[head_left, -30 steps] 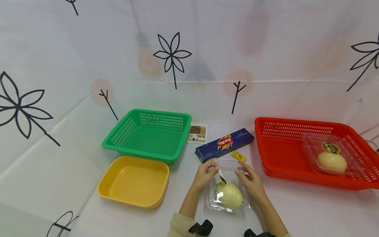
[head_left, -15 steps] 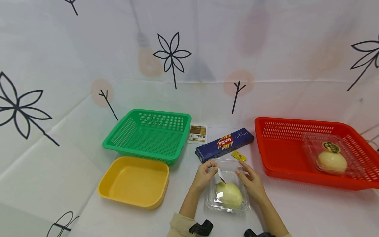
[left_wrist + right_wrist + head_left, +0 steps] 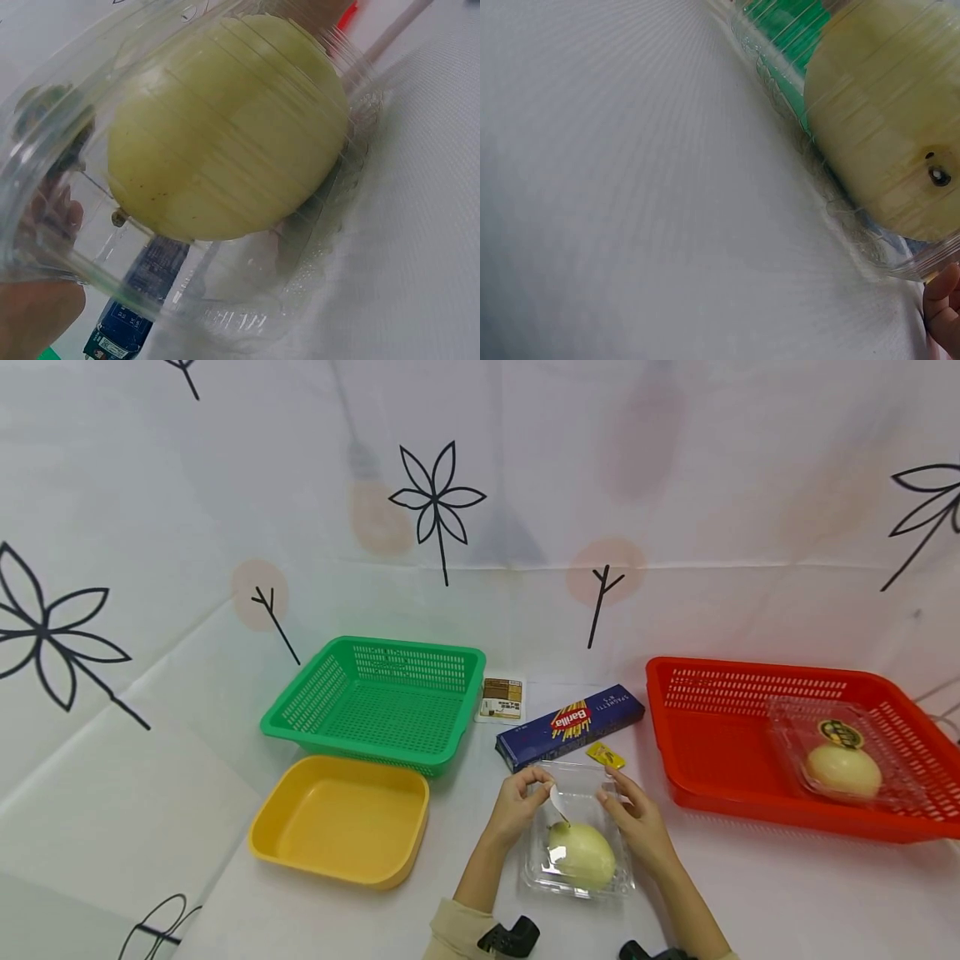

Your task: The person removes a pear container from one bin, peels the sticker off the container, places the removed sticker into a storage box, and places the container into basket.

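A clear plastic clamshell box (image 3: 540, 872) with a round, pale yellow-green fruit (image 3: 581, 856) inside lies before me on the white table. My left hand (image 3: 519, 802) pinches the edge of a sticker (image 3: 558, 802) between thumb and fingers at the box's upper left. The sticker's white back is turned up, and its lower end meets the lid just above the fruit. My right hand (image 3: 639, 822) holds the box's right side, thumb on the lid. In the left wrist view the fruit (image 3: 225, 127) shows through the plastic, beside the sticker's dark printed face (image 3: 52, 116).
Beyond the box lie a small yellow packet (image 3: 605, 754), a blue spaghetti box (image 3: 570, 727) and a labelled card (image 3: 501, 700). Green basket (image 3: 375, 743) and yellow tub (image 3: 330, 868) stand left. The red basket (image 3: 720, 806) at right contains another boxed fruit (image 3: 843, 771).
The sticker has been peeled farther back: its dark face showed a second ago, and now mostly its white underside does. Both hands and the box have barely moved.
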A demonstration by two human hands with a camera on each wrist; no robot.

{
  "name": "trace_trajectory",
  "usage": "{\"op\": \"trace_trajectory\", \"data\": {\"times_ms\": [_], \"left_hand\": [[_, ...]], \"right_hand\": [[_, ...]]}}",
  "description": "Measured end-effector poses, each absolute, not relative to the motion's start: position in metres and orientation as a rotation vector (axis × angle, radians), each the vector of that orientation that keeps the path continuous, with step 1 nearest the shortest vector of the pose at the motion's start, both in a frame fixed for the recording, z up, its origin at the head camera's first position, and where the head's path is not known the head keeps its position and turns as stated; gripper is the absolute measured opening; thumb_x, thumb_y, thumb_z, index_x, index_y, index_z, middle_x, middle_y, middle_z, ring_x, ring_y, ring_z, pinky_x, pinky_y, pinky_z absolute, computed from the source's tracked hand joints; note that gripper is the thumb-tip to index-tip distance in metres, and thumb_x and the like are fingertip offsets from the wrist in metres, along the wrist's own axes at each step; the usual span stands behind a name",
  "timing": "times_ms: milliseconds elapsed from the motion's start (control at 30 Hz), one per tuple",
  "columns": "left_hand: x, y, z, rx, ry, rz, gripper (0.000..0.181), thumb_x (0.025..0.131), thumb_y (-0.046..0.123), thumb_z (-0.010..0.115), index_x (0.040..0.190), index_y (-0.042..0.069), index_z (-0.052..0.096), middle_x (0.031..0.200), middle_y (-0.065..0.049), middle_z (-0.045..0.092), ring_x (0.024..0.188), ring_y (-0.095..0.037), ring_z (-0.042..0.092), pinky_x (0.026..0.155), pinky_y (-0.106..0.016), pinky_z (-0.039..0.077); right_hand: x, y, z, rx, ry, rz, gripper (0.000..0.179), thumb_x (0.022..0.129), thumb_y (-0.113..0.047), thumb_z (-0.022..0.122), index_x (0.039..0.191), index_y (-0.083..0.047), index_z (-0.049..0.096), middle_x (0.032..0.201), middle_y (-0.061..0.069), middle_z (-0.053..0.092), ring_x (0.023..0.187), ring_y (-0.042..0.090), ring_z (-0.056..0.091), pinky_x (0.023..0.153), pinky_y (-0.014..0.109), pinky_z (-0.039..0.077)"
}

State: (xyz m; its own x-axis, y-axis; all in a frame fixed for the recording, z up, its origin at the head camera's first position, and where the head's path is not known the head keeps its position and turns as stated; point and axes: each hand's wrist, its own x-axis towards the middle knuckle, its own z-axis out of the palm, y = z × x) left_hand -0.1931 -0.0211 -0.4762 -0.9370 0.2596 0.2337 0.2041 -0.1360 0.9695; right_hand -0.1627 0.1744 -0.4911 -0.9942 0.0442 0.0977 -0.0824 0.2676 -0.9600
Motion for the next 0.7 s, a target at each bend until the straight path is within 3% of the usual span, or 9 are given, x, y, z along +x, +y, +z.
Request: {"op": "trace_trajectory", "data": {"times_ms": [467, 567, 700], "left_hand": [[-0.1932, -0.0228, -0.4748, 0.538, 2.022, 2.307, 0.014, 0.088, -0.007, 0.055, 0.09, -0.021, 0.053, 0.09, -0.025, 0.058, 0.094, -0.01, 0.051, 0.092, -0.022, 0.036], [-0.1945, -0.0249, -0.4755, 0.489, 2.0, 2.324, 0.014, 0.089, -0.006, 0.054, 0.091, -0.02, 0.052, 0.089, -0.016, 0.059, 0.09, -0.007, 0.052, 0.088, -0.021, 0.039], [-0.1932, -0.0258, -0.4753, 0.471, 2.014, 2.293, 0.017, 0.091, -0.002, 0.054, 0.093, -0.018, 0.053, 0.091, -0.009, 0.059, 0.091, -0.006, 0.051, 0.092, -0.024, 0.037]], "right_hand": [[-0.1635, 0.174, -0.4908, 0.02, -2.442, 1.842, 0.049, 0.095, -0.021, 0.056, 0.14, -0.007, 0.043, 0.126, 0.022, 0.052, 0.101, 0.028, 0.058, 0.079, 0.015, 0.045], [-0.1636, 0.1744, -0.4906, 0.015, -2.45, 1.839, 0.049, 0.095, -0.022, 0.056, 0.14, -0.008, 0.042, 0.126, 0.022, 0.051, 0.1, 0.026, 0.058, 0.079, 0.016, 0.045], [-0.1626, 0.1757, -0.4914, 0.019, -2.443, 1.831, 0.049, 0.095, -0.021, 0.056, 0.14, -0.008, 0.043, 0.125, 0.021, 0.052, 0.096, 0.016, 0.058, 0.078, 0.017, 0.046]]}}
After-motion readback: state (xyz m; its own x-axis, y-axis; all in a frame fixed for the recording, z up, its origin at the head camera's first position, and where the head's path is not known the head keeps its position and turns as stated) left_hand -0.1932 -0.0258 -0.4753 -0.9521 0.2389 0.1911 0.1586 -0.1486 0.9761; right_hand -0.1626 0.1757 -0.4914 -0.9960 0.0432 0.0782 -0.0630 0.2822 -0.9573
